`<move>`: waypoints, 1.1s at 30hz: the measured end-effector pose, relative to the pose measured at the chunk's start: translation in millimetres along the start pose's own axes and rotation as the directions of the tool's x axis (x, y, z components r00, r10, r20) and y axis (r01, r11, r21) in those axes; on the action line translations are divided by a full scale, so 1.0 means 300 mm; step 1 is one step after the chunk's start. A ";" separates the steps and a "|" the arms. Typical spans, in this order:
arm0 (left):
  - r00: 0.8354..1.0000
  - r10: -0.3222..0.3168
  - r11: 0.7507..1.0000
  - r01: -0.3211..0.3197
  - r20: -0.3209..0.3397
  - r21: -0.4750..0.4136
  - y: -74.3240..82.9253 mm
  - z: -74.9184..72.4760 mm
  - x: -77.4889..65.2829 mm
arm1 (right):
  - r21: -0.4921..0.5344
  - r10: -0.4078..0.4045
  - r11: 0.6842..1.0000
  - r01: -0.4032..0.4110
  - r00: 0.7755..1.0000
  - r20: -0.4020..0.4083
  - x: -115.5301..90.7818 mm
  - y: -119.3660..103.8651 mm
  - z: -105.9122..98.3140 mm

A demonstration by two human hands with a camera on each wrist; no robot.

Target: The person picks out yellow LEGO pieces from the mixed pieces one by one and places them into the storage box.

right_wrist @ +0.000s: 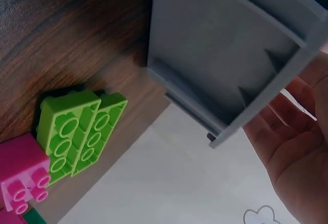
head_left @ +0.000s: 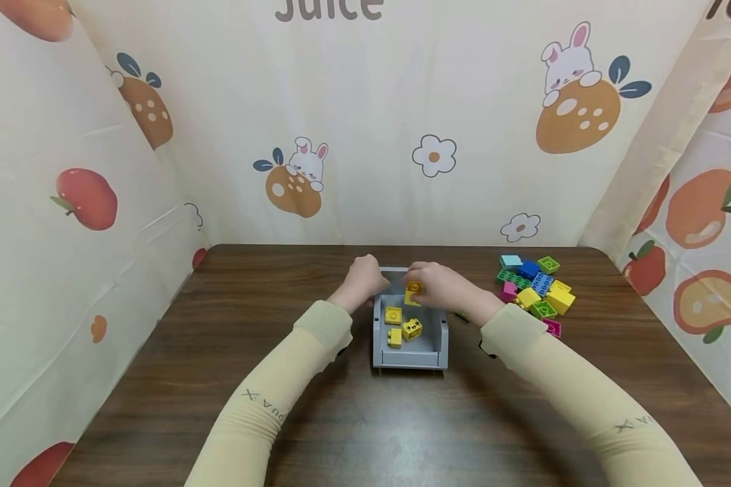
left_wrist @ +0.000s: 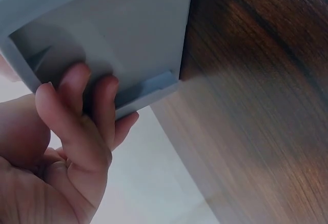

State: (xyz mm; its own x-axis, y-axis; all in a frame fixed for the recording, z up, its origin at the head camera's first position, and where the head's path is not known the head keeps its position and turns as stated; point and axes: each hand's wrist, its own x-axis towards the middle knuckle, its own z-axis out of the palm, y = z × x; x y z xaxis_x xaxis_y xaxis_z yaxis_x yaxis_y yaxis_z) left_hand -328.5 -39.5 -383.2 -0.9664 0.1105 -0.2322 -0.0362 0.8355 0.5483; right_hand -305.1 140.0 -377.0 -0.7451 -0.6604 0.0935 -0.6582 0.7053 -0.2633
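Note:
A grey open-front storage bin (head_left: 411,359) stands mid-table, its low front wall toward me. At its back left, my left hand (head_left: 363,281) grips the side wall; in the left wrist view, curled fingers (left_wrist: 105,98) press the outside of the bin. My right hand (head_left: 440,287) pinches a yellow brick (head_left: 413,292) above the back of the bin. Inside lie a flat yellow brick (head_left: 392,315), a yellow brick with a printed face (head_left: 412,329) and a small yellow brick (head_left: 395,337). In the right wrist view, the bin wall hides the right fingertips.
A loose pile of bricks lies at the right back of the table, among them a blue brick (head_left: 528,269), a yellow brick (head_left: 560,301) and a magenta brick (head_left: 508,291). Lime green bricks (right_wrist: 72,131) lie just right of the bin. A printed curtain (head_left: 365,101) hangs behind the table.

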 end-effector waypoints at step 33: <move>0.999 0.007 0.998 -0.005 -0.033 0.064 0.010 0.005 -0.006 | -0.149 -0.002 0.988 0.028 0.986 0.169 0.048 -0.024 0.057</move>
State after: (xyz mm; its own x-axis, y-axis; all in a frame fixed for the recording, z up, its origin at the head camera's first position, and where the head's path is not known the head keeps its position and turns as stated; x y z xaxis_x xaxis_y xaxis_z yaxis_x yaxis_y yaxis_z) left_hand -326.6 -36.3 -382.3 -0.9745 0.0984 -0.2017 -0.0152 0.8679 0.4965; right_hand -309.2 120.9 -390.0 -0.7146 -0.6960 -0.0697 -0.6873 0.7172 -0.1149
